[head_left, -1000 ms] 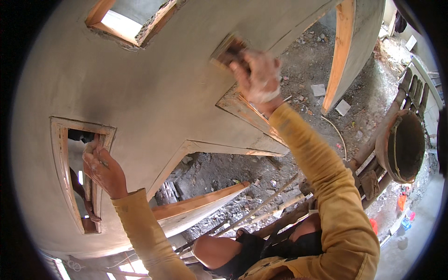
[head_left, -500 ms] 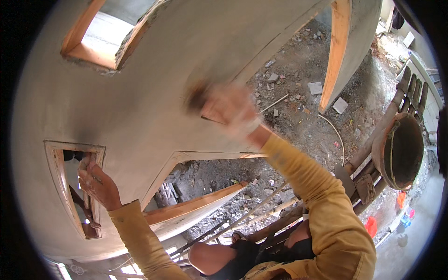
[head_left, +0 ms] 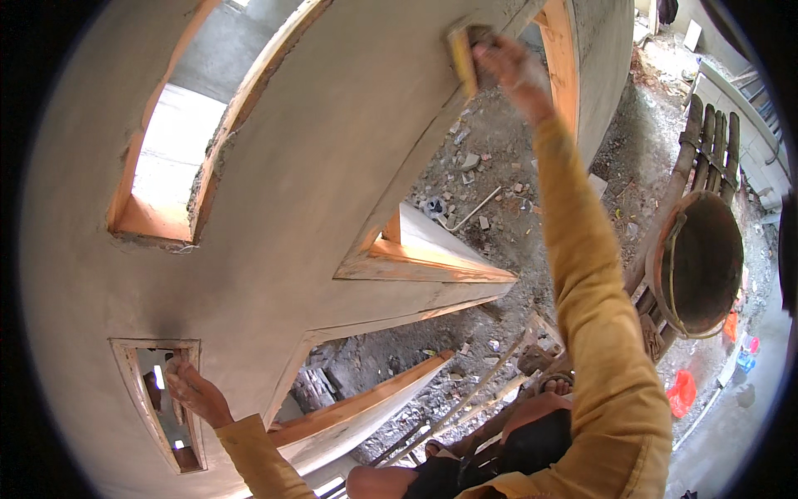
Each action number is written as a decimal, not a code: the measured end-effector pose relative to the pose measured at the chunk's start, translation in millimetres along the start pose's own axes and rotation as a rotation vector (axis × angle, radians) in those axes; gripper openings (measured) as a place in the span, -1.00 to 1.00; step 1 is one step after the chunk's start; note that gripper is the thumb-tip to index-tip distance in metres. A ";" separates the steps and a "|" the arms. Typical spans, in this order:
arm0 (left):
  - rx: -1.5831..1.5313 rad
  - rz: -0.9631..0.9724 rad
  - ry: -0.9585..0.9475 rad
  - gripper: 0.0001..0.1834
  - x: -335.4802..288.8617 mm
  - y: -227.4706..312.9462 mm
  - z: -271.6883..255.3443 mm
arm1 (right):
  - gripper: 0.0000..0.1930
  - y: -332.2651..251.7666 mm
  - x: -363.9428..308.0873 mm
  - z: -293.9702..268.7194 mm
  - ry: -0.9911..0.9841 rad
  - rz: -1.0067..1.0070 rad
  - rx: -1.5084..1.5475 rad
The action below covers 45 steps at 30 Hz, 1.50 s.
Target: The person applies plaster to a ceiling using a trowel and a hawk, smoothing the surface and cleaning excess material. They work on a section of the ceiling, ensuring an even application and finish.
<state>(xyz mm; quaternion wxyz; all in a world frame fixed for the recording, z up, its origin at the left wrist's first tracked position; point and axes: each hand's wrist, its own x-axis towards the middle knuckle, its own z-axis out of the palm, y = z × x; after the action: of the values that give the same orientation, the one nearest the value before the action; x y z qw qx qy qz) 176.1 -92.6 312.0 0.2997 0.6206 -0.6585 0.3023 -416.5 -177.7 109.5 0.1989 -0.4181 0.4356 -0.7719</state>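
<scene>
My right hand (head_left: 517,76), arm stretched up, grips a plastering float (head_left: 463,60) with a yellowish edge. The float is against the grey plastered wall (head_left: 316,191), close to the edge of an opening. Its far side and part of my grip are blurred. Lower left, my left hand (head_left: 198,392) is closed round the inner edge of a small narrow window frame (head_left: 193,416). The fingertips go into the opening and are partly hidden.
A tall wood-lined opening (head_left: 158,218) is at upper left, with angled wood-lined openings (head_left: 432,264) at centre. On the right, a bucket (head_left: 702,262) stands on tied poles (head_left: 694,145). Rubble (head_left: 474,166) covers the ground below; a red bag (head_left: 682,392) lies lower right.
My right hand has moved up and to the right with the float, and its arm has straightened. My left hand stays on the small frame. The view has shifted, uncovering the central opening.
</scene>
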 end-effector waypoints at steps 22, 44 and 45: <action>0.150 -0.082 -0.031 -0.55 1.0 -32.4 -4.0 | -0.59 -1.6 -30.2 20.1 0.087 -0.334 -0.606; -0.047 -0.018 0.004 -0.58 0.1 5.4 5.1 | -0.55 -18.3 28.7 10.9 0.393 -0.039 -0.026; -0.051 -0.035 0.033 -0.63 -1.2 6.5 11.4 | -0.56 -21.8 17.6 6.9 0.314 0.067 -0.281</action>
<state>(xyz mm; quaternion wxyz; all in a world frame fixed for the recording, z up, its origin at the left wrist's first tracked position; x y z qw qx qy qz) 169.4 -100.3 303.6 0.3316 0.6191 -0.6501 0.2901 -419.6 -181.2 138.0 0.0936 -0.3016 0.5783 -0.7522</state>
